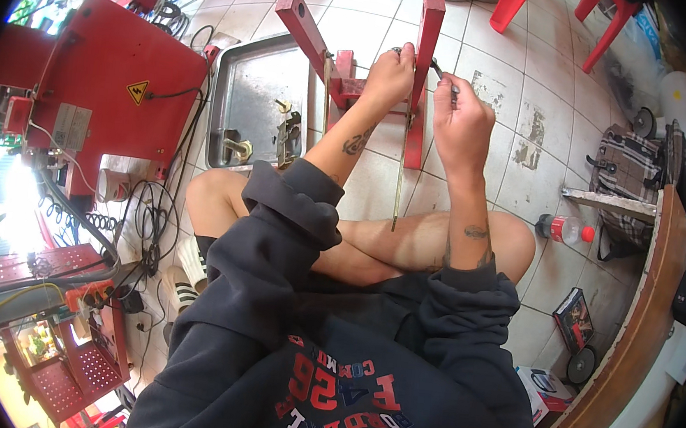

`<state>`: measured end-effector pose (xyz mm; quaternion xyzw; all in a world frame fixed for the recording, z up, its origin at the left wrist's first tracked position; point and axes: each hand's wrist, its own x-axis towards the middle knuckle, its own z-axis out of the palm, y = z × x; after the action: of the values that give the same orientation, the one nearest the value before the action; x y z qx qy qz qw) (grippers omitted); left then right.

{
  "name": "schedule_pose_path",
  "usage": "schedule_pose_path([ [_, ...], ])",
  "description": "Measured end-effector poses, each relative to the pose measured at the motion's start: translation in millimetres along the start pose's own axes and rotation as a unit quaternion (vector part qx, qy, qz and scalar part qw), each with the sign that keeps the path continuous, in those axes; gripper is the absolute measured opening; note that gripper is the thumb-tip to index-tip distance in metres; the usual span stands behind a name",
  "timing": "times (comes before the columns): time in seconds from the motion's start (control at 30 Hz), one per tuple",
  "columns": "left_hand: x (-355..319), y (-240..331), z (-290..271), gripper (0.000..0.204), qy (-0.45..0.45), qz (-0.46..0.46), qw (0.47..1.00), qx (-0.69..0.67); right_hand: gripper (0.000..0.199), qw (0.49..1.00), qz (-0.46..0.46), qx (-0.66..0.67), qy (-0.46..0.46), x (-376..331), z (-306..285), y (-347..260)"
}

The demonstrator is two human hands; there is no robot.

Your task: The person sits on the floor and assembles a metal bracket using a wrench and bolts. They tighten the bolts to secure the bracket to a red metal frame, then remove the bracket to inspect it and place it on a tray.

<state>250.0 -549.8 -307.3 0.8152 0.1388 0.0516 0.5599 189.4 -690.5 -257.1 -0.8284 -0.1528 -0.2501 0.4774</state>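
Observation:
In front of my crossed legs stands a red metal frame (pixel 426 36) with two uprights. My left hand (pixel 391 78) is closed against the inner side of its right upright, with a small dark metal piece showing at the fingers; what it grips is mostly hidden. On the outer side of that upright, my right hand (pixel 461 116) is wrapped round the handle of a dark metal wrench (pixel 437 69), whose far end points at the upright. A thin rod (pixel 398 188) extends from the frame toward my legs. The two hands are apart, with the upright between them.
Left of the frame lies a metal tray (pixel 219 107) holding a dark bracket (pixel 288 136) and a large bolt (pixel 238 148). Farther left are a red machine (pixel 123 94) and tangled black cables (pixel 148 224). At right are a bottle (pixel 566 229), a plaid bag (pixel 629 163) and a wooden board edge (pixel 638 325).

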Motion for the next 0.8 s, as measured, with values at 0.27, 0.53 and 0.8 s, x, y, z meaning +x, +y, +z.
schedule_pose_path([
  [0.27, -8, 7, 2, 0.05, 0.052, 0.031, 0.996, 0.071, 0.019, 0.998, -0.028, -0.043, 0.02, -11, 14, -2],
  [0.53, -16, 15, 2, 0.046, 0.079, 0.056, 0.987, 0.129, 0.016, 0.983, -0.141, -0.058, 0.099, -25, 28, 17],
  [0.8, -18, 15, 6, 0.042, 0.103, 0.059, 0.988, 0.102, 0.031, 0.982, -0.155, -0.06, 0.088, 21, 22, 5],
])
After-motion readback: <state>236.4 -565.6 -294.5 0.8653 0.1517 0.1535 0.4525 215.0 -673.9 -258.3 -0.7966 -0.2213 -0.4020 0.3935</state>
